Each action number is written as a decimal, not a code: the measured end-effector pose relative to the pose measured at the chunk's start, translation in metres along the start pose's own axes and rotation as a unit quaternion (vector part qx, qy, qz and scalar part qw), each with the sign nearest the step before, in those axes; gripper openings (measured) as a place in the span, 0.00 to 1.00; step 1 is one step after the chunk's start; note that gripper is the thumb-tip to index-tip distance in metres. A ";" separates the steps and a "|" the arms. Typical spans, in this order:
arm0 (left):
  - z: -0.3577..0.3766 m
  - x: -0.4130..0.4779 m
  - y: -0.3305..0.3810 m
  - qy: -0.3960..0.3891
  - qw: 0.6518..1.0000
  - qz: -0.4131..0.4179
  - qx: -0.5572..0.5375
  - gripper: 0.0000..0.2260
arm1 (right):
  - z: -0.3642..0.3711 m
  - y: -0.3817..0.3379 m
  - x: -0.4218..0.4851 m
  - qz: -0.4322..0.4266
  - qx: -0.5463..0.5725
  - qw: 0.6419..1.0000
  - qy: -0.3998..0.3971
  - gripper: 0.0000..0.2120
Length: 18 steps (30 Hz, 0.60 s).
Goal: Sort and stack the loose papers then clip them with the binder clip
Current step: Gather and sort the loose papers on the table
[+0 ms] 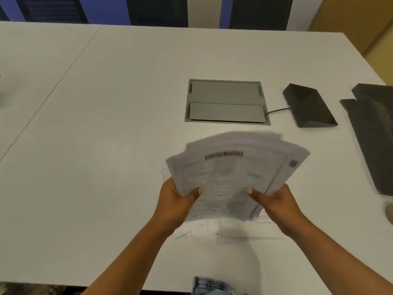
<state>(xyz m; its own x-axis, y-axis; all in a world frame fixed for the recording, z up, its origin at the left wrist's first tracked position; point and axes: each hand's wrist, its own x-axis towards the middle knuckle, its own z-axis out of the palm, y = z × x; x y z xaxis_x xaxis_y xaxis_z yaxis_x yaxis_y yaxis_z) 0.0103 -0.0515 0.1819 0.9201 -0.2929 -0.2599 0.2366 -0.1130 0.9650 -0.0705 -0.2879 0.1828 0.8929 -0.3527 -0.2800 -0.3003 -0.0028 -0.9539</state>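
Fingers of both hands are closed on a fanned bundle of papers (pixel 231 177) — the left hand (pixel 176 201) grips its lower left edge with the thumb on top, the right hand (pixel 276 201) grips the lower right edge the same way. The bundle is held up above the white table (pixel 106 124), blurred, its sheets splayed unevenly. More loose sheets (pixel 234 229) lie flat on the table below it. Beyond sit a grey hatch (pixel 226 102) and a black wedge-shaped box (pixel 309 106) — well apart from the papers.
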 end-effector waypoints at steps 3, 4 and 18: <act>0.008 0.005 -0.007 0.000 1.000 0.027 0.005 0.13 | 0.002 0.000 0.003 -0.026 -0.020 0.999 -0.006 0.17; 0.010 0.006 -0.010 -0.004 1.000 0.023 0.004 0.14 | 0.004 0.003 0.003 -0.027 -0.028 0.999 -0.012 0.18; 0.014 0.017 -0.040 -0.011 1.000 0.015 0.009 0.19 | -0.009 0.036 0.003 -0.003 -0.050 0.999 0.000 0.15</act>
<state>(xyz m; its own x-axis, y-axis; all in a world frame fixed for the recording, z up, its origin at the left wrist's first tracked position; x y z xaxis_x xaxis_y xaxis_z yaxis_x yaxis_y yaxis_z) 0.0116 -0.0654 0.1386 0.9193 -0.3179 -0.2321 0.2034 -0.1212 0.9716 -0.0815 -0.2972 0.1486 0.8953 -0.3515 -0.2737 -0.3265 -0.0995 -0.9400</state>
